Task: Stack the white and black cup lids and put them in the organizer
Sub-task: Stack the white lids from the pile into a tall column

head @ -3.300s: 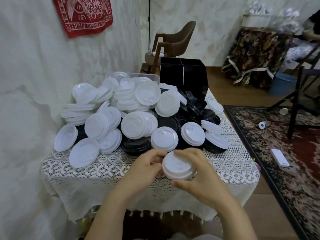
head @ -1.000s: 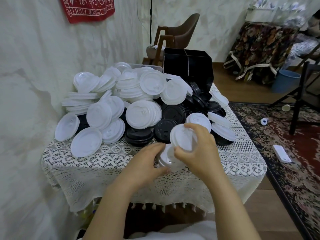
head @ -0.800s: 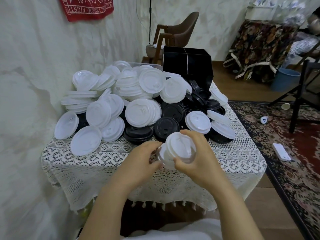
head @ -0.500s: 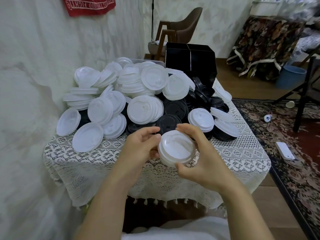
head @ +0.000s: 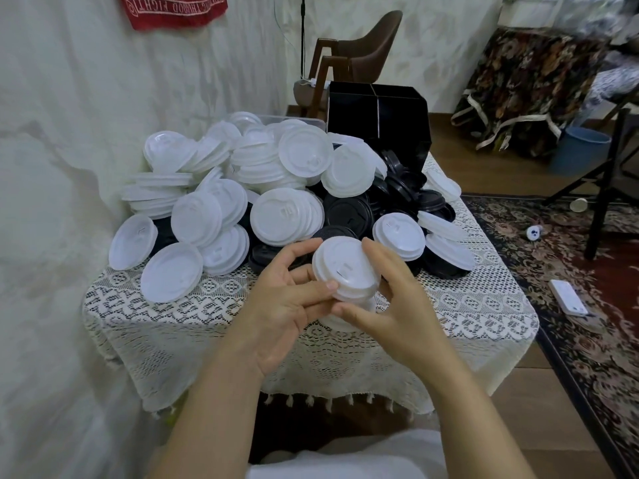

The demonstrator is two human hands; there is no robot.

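left hand (head: 280,305) and right hand (head: 397,305) hold a white lid stack (head: 345,267) over the counter (head: 466,305); fingers (head: 311,292) pinch its rim; organizer (head: 380,119) behind the pile (head: 287,216)

The left hand (head: 287,305) and the right hand (head: 390,305) are shown uncovered, and the forearms (head: 214,409) behind them are bare down to the lower edge of the view. Short, plain nails (head: 332,285) are seen on the fingertips. Below the hands, between the two forearms, a white garment (head: 345,458) of smooth, softly creased cloth is seen, cut off by the bottom edge.
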